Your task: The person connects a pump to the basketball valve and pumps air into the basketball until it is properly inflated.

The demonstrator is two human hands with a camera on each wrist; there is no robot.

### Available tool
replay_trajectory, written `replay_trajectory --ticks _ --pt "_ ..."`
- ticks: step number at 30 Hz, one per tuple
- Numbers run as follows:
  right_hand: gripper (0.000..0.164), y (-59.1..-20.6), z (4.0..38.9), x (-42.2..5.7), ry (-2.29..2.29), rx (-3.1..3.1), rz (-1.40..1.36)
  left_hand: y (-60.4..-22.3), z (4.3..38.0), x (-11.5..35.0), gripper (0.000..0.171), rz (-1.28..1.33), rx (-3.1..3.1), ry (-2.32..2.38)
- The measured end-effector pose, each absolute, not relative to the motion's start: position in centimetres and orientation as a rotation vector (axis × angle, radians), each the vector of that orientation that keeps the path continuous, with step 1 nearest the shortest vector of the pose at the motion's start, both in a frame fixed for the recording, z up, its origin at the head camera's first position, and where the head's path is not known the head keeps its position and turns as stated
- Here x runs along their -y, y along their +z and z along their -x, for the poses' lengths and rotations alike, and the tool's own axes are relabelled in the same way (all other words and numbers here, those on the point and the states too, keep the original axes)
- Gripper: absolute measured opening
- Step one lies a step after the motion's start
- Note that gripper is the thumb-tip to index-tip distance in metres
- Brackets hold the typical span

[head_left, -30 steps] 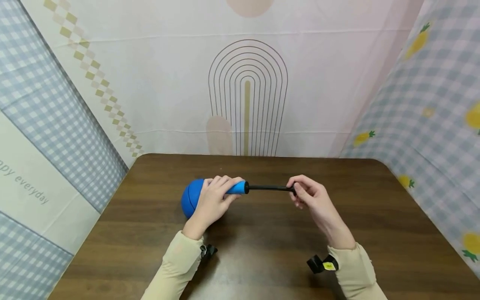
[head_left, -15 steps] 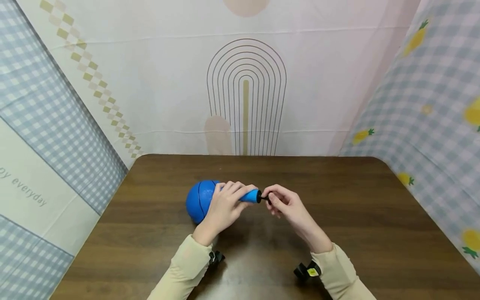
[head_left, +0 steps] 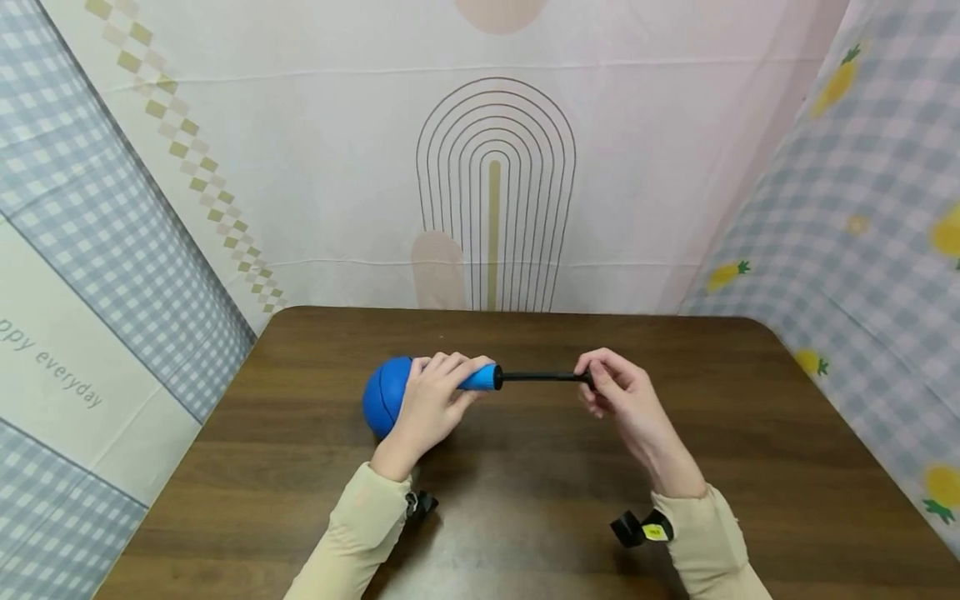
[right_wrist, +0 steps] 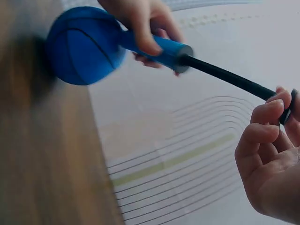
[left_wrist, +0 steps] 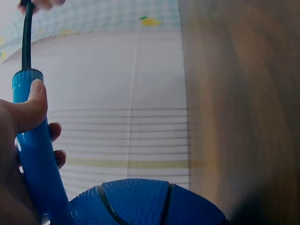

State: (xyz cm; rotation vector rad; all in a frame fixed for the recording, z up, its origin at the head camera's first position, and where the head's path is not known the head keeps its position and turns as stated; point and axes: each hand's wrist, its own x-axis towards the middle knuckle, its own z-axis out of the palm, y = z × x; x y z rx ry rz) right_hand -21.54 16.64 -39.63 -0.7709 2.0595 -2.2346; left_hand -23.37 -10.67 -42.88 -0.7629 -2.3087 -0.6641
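Observation:
A blue hand pump (head_left: 480, 377) lies crosswise between the two hands, its black rod (head_left: 536, 377) drawn far out of the barrel. My left hand (head_left: 431, 400) grips the blue barrel (left_wrist: 40, 159), thumb along its side near the rod end. With thumb and fingers my right hand (head_left: 626, 404) pinches the black handle (right_wrist: 287, 108) at the rod's end. Against the pump's other end sits a blue ball (right_wrist: 84, 44) with black seam lines, partly behind the left hand in the head view. The joint between pump and ball is hard to make out.
Under the hands is a brown wooden table (head_left: 517, 517). A pale patterned cloth (head_left: 337, 183) hangs behind its far edge, with checked cloth (head_left: 840, 250) on the right side. Black wrist cameras (head_left: 637, 528) sit below both hands.
Half a second ago the rod was pushed nearly all the way in. Since then my right hand has drawn the handle out to the right, while the left hand and ball shifted slightly left.

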Motion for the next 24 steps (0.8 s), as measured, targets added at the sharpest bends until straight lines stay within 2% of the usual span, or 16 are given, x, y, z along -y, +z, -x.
replay_trajectory --ticks 6,11,18,24 --pt "0.019 -41.7 21.8 -13.9 -2.112 -2.094 0.787 -43.2 22.6 9.0 0.041 0.795 2.299 -0.638" --pt "0.023 -42.5 21.7 -12.9 -2.028 -2.109 0.792 -43.1 22.3 8.5 0.04 0.839 2.279 -0.618" --pt "0.026 -41.2 21.6 -14.4 -1.937 -2.147 0.808 -42.8 22.7 9.2 0.043 0.853 2.298 -0.679" --pt "0.03 -39.3 21.4 -17.2 -2.099 -2.074 0.904 -42.6 23.2 10.6 0.042 0.77 2.322 -0.725"
